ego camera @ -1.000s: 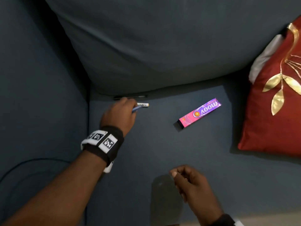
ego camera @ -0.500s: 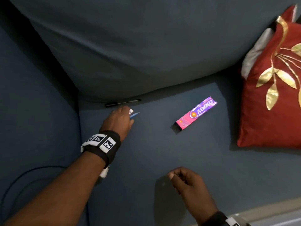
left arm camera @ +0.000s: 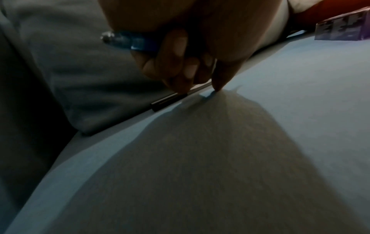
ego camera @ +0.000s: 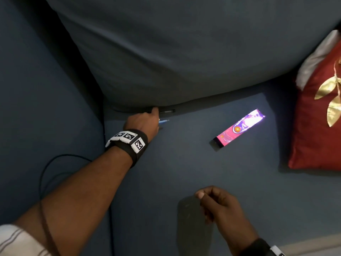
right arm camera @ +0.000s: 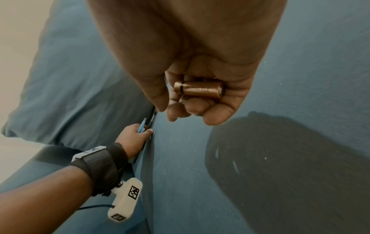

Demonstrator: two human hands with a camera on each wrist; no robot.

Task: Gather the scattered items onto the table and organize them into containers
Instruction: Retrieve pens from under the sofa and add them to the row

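Observation:
On the blue sofa seat, my left hand holds a blue pen in its curled fingers and reaches to the crease under the back cushion. Its fingertips touch a black pen lying in that crease, also seen as the black pen in the left wrist view. My right hand hovers near the seat's front edge, curled round a copper-coloured battery. A pink and purple box lies flat on the seat to the right.
A red cushion with gold leaves leans at the right. The big blue back cushion overhangs the crease. A black cable runs from the left wrist over the armrest at left.
My left hand, still holding the blue pen, moved back and up to the crease and now touches the black pen. The right hand stayed in place.

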